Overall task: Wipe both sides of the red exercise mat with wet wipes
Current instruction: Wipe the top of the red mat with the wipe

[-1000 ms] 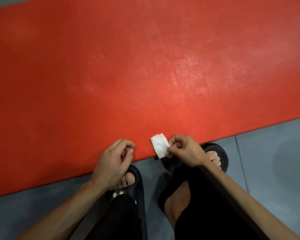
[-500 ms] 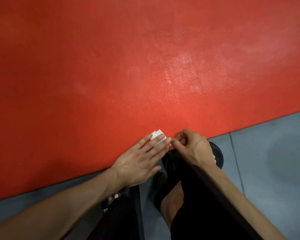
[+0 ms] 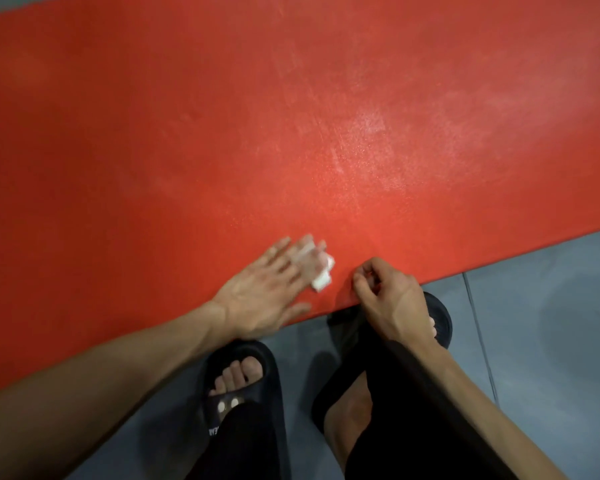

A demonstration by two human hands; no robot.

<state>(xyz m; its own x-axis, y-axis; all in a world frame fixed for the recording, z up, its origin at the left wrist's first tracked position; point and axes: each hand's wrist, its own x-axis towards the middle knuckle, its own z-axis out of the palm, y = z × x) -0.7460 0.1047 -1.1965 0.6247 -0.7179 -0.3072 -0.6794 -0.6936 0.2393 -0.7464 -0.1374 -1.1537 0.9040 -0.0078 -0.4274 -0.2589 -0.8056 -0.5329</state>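
The red exercise mat (image 3: 291,116) lies flat on the floor and fills most of the view; pale damp streaks show on its middle and right. A small folded white wet wipe (image 3: 321,277) lies on the mat near its front edge. My left hand (image 3: 267,289) presses it down with straight, spread fingers, blurred by motion. Just to the right, my right hand (image 3: 388,292) hovers over the mat's front edge with its fingers curled and nothing in them.
Grey tiled floor (image 3: 534,323) runs along the mat's front edge and at the far top left. My feet in black slide sandals (image 3: 243,375) stand on the floor just in front of the mat, under my arms.
My right hand let go of the wipe and my left hand took it over, flattening on it and sliding it left along the mat's front edge.
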